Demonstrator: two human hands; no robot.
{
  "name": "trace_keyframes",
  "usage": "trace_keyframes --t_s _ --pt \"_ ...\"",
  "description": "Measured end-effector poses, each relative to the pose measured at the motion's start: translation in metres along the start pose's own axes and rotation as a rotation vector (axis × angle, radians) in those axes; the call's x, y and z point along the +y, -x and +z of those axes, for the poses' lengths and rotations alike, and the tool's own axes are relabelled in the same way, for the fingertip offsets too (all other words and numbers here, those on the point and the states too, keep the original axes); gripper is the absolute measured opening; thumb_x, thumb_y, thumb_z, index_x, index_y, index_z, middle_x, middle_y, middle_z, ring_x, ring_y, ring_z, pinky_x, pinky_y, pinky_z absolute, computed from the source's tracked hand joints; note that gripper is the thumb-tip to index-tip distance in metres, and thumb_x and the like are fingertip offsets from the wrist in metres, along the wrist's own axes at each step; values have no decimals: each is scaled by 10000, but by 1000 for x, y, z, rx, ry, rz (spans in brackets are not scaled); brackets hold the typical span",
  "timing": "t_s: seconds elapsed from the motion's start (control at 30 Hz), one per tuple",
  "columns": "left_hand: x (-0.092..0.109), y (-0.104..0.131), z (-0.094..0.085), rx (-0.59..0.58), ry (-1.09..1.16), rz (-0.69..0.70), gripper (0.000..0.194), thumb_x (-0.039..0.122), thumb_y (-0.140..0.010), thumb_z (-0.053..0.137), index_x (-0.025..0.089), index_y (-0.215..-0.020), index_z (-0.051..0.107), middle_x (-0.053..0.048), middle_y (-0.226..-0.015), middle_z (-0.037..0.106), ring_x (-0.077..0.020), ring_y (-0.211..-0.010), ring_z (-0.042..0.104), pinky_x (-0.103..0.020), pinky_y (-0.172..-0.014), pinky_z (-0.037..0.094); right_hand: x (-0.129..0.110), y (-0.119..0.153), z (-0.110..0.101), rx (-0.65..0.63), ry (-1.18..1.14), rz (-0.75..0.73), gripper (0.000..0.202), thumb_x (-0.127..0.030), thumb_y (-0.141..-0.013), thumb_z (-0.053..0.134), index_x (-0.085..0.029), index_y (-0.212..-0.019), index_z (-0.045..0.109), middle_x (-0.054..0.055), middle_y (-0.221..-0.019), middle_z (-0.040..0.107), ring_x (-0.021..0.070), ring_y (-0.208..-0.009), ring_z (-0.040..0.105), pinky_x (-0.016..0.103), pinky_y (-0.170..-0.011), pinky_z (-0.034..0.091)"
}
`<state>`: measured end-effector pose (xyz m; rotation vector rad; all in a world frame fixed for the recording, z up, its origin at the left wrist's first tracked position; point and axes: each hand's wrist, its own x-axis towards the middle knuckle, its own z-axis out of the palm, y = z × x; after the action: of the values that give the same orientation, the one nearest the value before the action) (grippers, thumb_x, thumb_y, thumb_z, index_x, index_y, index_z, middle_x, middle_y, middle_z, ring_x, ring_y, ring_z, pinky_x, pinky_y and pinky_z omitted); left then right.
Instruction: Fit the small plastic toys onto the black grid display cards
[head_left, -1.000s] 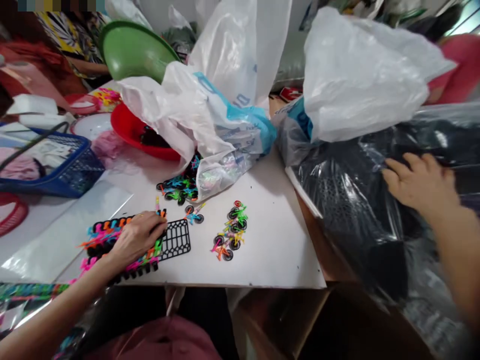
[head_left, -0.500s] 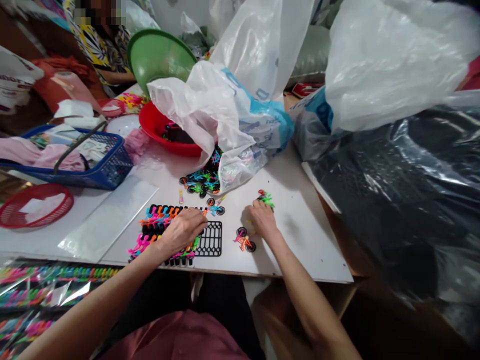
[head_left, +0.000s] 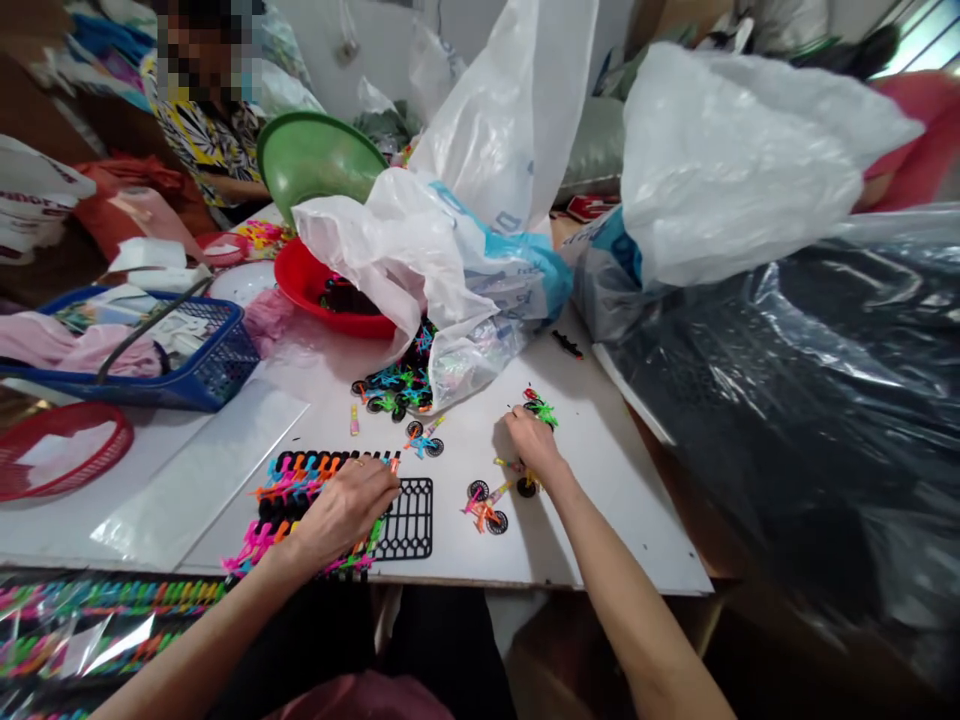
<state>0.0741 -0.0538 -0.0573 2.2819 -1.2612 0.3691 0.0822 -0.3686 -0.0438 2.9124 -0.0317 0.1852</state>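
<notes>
- White table (head_left: pixel 630 530), near edge: a black rack (head_left: pixel 409 520) lies flat, long axis along that edge, rows of bright plastic pieces (head_left: pixel 289 490) over most of it, plain lattice showing at its right end.
- Left hand (head_left: pixel 341 512) sits over the right end of those rows, fingers bent down, an orange bit by the fingertips. Whether it grips that bit, I can't tell.
- Right hand (head_left: pixel 534 442) is low over the table, toward its right edge, fingers curled in; a dark speck shows at the tips (too small to name). Gripping or not, can't tell.
- Key relation: green bike piece (head_left: pixel 545 412) lies just beyond the right hand's fingers, away from the near edge, long axis slanting toward the near right corner. Right hand much the nearer.
- Pink-and-orange bike piece (head_left: pixel 487 510) lies between rack and right wrist, similarly slanted.
- Heap of bike pieces (head_left: pixel 394 388) spills at the mouth of a white plastic bag (head_left: pixel 442 240).
- Writing: blue print on that bag, creased; red letters on a far-left bag (head_left: pixel 37 200). Neither reads whole.
</notes>
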Motion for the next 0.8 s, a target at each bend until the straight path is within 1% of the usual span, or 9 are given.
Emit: trace_keyframes --t_s 0.07,0.17,0.27,0.33,0.4,0.47,0.57,0.7,0.8 --pt "1 0 0 3 3 -13 185 228 -922 401 161 -850 558 -42 -777 566 -158 -765 521 -306 -737 415 -3 -2 -8 13 -5 -18 232 -23 -831 411 -148 -909 591 95 -943 578 183 -845 542 249 -670 396" --pt "-1 -3 0 7 3 -38 179 232 -917 414 160 -835 556 -38 -768 564 -162 -770 520 -307 -736 411 -31 10 -17 58 -33 -107 274 -53 -860 393 -182 -1048 546 84 -1063 556 181 -933 524 252 -748 404" --pt "-5 -7 0 34 -18 -72 159 221 -908 433 158 -823 552 -37 -770 566 -169 -785 520 -311 -735 409 -65 30 -10 46 -115 -249 262 -72 -874 392 -205 -1032 553 60 -1117 553 163 -975 526 241 -817 397" --pt "-7 -8 1 50 -29 -86 147 217 -902 444 159 -819 551 -37 -774 567 -171 -785 523 -310 -735 412 -80 40 -2 26 -146 -247 250 -70 -876 378 -189 -984 570 67 -1078 575 166 -937 552 250 -800 408" --pt "-9 -8 1 50 -29 -84 145 218 -899 450 159 -814 552 -39 -776 567 -172 -783 523 -311 -740 418 -87 42 3 37 -156 -120 250 -106 -893 359 -183 -1027 555 83 -1034 590 186 -905 572 275 -757 421" --pt "-8 -9 1 46 -32 -83 154 222 -899 448 156 -811 556 -41 -775 565 -174 -782 521 -318 -748 422 -91 36 3 35 -226 67 229 -187 -904 382 -191 -1082 525 90 -984 604 209 -883 590 291 -708 425" --pt "-5 -10 -2 39 -69 -89 174 221 -905 430 146 -826 565 -53 -791 559 -184 -800 515 -336 -764 428 -94 20 -1 -16 -364 285 204 -235 -872 449 -170 -1048 528 100 -890 632 222 -806 619 284 -643 416" --pt "-1 -13 -9 45 -112 -50 170 211 -904 424 139 -913 578 -78 -892 566 -200 -892 516 -358 -826 429 -96 17 -9 -14 -516 366 261 -263 -869 422 -134 -1080 506 88 -807 647 194 -739 624 267 -629 419" --pt "-4 -13 -8 11 -69 4 172 169 -897 420 142 -893 589 -69 -860 576 -188 -875 529 -334 -819 436 -110 39 -11 124 -988 365 316 -308 -802 492 -147 -1074 508 33 -793 635 141 -678 593 229 -621 430"
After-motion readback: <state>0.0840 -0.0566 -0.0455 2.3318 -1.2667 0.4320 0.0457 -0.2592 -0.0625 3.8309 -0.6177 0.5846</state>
